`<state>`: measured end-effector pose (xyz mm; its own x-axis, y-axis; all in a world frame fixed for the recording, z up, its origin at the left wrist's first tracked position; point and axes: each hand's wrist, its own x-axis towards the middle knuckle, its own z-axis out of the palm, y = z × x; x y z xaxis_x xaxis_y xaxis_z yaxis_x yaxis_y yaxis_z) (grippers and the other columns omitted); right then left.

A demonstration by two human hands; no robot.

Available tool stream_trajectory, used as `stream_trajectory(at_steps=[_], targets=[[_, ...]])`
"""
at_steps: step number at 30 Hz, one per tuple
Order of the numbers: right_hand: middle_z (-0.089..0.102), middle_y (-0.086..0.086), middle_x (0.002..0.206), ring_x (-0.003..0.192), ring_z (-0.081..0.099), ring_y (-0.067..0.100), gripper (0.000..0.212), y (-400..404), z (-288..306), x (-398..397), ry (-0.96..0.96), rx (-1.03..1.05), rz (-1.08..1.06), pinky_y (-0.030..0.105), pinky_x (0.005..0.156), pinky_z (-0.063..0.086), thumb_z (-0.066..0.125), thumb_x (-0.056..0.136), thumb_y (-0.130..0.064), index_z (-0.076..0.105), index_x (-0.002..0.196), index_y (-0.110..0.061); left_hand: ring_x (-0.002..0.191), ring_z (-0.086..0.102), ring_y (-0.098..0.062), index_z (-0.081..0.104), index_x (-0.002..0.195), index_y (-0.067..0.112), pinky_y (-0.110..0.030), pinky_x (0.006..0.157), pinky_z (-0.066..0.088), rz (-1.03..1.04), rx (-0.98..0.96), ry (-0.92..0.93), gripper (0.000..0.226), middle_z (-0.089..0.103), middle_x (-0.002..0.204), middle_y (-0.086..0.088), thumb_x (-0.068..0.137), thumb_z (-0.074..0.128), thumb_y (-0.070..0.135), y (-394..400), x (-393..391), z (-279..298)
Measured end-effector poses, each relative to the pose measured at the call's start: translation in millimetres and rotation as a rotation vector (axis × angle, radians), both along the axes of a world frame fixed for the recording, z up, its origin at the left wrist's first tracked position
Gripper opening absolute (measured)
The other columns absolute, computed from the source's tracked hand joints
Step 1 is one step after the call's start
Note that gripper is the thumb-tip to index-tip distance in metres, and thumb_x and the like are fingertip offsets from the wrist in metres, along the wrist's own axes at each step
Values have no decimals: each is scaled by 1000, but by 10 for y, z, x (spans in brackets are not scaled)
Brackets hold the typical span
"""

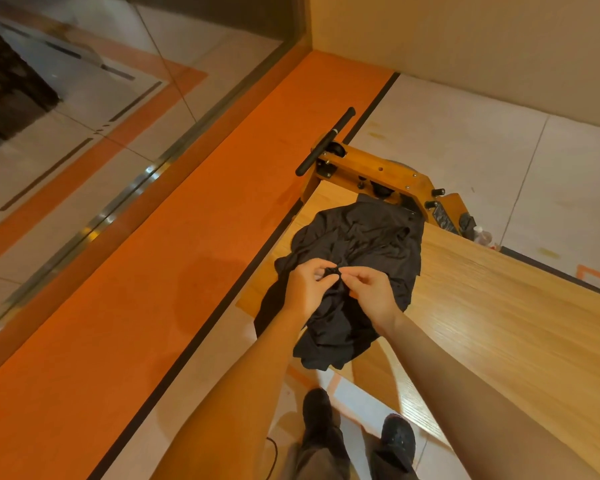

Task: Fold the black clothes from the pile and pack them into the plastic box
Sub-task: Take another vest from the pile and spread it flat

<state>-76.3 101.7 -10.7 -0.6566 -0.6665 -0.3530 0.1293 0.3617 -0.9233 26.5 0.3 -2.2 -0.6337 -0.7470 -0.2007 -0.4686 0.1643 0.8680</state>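
Black clothes [361, 244] lie crumpled on the table [499, 306]; our left hand [307, 284] and right hand [371, 289] pinch one bunch together, so we should lift and shake it flat.

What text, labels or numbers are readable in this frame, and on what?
None legible.
Dark plate on the yellow wooden machine behind the table: markings too small and blurred to read.
Black clothes, both hands pinching them: no print visible.
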Motion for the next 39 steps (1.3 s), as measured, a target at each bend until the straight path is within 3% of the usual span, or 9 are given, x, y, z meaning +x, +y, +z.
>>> stream_trajectory(at_steps=[6, 9, 13, 19, 25, 27, 30, 36, 39], targets=[[71, 8, 102, 95, 66, 15, 21, 30, -38, 98, -160, -10, -56, 24, 82, 55, 68, 89, -6, 72, 108, -15, 76, 56, -7, 70, 95, 5, -5, 67, 41, 41, -72, -10, 9, 62, 82, 2, 86, 68, 7, -12, -3, -39], [72, 9, 97, 92, 69, 19, 26, 84, -102, 179, -146, 37, -65, 31, 83, 58, 78, 80, -8, 70, 104, -12, 79, 57, -8, 69, 97, 7, -16, 75, 48, 78, -54, -24, 10, 64, 86, 1, 87, 67, 9, -30, -23, -59], [67, 3, 79, 77, 65, 14, 18, 153, -191, 325, -89, 99, -31, 20, 69, 52, 77, 79, -2, 65, 90, -5, 92, 61, -16, 68, 98, 8, -25, 79, 48, 120, -22, -30, 11, 67, 95, -5, 88, 66, 11, -83, -48, -63], [71, 12, 93, 92, 67, 26, 10, 187, -373, 391, -74, 169, -34, 43, 90, 55, 66, 87, -1, 72, 94, -6, 95, 55, -9, 67, 103, 10, -22, 80, 43, 126, -70, -116, 14, 66, 105, -3, 91, 63, 15, -226, 6, -78], [68, 10, 94, 90, 64, 21, 15, 87, -152, 62, -151, 43, -172, 31, 85, 53, 60, 91, -1, 67, 93, -14, 87, 58, -22, 67, 99, 10, -37, 78, 50, 206, -90, -125, 9, 62, 92, -6, 90, 64, 12, -341, 158, -101], [67, 8, 93, 88, 63, 19, 13, 30, -67, -87, -178, -5, -175, 24, 78, 51, 62, 92, -4, 66, 97, -16, 90, 58, -21, 67, 99, 10, -31, 75, 47, 209, -100, -118, 9, 64, 96, -7, 90, 64, 12, -355, 160, -94], [71, 8, 98, 90, 66, 17, 15, -36, 16, -247, -203, -52, -192, 25, 78, 52, 66, 90, -7, 66, 103, -15, 92, 59, -20, 67, 99, 10, -26, 75, 43, 209, -136, -111, 9, 66, 99, -6, 91, 62, 13, -356, 127, -80], [70, 7, 96, 92, 66, 15, 26, -6, -100, -179, -58, 42, -131, 29, 95, 51, 72, 87, -7, 66, 112, -4, 93, 60, -28, 66, 104, 6, -28, 73, 42, 218, -163, -182, 15, 66, 100, -12, 92, 62, 13, -364, 165, -120], [68, 5, 102, 99, 64, 18, 33, 119, -270, -95, 72, 166, -73, 30, 94, 48, 78, 82, -15, 67, 110, -5, 98, 60, -28, 65, 109, 7, -30, 76, 44, 232, -151, -245, 19, 66, 106, -13, 93, 62, 17, -374, 203, -171]])
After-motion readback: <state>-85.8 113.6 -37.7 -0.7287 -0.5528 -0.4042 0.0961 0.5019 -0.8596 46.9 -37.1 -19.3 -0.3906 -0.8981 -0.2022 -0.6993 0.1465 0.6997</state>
